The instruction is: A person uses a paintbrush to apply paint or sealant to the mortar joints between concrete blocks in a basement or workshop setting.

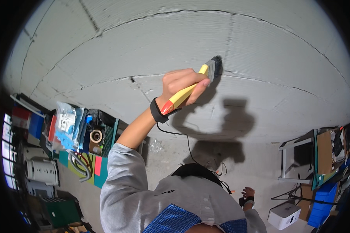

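Observation:
My left hand (182, 83) is raised in front of a grey-painted block wall (151, 42), its fingers closed around a paintbrush (181, 95). The brush has a yellow handle with a red end, a grey metal band and dark bristles, which point up and right. Those bristles lie at the wall by a mortar joint; whether they press on it I cannot tell for certain. A black band with a thin cable circles my left wrist. Low on the right, my right hand (248, 192) hangs beside my body with its fingers apart, holding nothing.
At left stands a green-topped table (101, 174) with plastic bags, a tape roll and a grey hose. A white canister-like machine (42, 172) is beyond it. On the right are a metal-framed table (319, 178), a white box-shaped device (284, 216) and a blue bin (322, 204).

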{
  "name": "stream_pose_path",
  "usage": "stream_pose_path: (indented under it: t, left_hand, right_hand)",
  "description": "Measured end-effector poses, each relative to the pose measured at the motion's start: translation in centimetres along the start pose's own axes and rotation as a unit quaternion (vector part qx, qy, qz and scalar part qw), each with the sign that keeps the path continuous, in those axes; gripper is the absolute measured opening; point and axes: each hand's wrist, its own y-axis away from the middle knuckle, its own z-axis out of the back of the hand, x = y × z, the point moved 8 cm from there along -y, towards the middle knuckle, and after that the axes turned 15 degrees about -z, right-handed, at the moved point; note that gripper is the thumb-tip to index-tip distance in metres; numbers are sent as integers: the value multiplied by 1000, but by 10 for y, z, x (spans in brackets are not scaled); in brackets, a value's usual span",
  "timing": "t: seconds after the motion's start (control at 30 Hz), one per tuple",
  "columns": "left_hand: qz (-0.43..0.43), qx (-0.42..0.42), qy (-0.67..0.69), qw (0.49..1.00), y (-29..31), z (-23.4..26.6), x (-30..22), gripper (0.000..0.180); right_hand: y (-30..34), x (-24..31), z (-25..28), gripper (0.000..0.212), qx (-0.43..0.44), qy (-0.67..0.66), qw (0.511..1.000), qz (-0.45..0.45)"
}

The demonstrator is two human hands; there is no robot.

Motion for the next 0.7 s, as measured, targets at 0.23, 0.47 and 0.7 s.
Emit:
stream_pose_path:
  t: [0.23, 0.47, 0.7]
  left_hand:
    - [50, -7, -37, 998, 7, -35, 10, 7]
    - [94, 22, -171, 981, 25, 6, -1, 8]
    - [81, 6, -125, 989, 17, -21, -26, 11]
  right_hand:
    - [-103, -122, 33, 38, 93, -102, 987, -88]
    - [-112, -36, 38, 37, 89, -52, 989, -106]
    - [-92, 90, 37, 27, 56, 56, 997, 14]
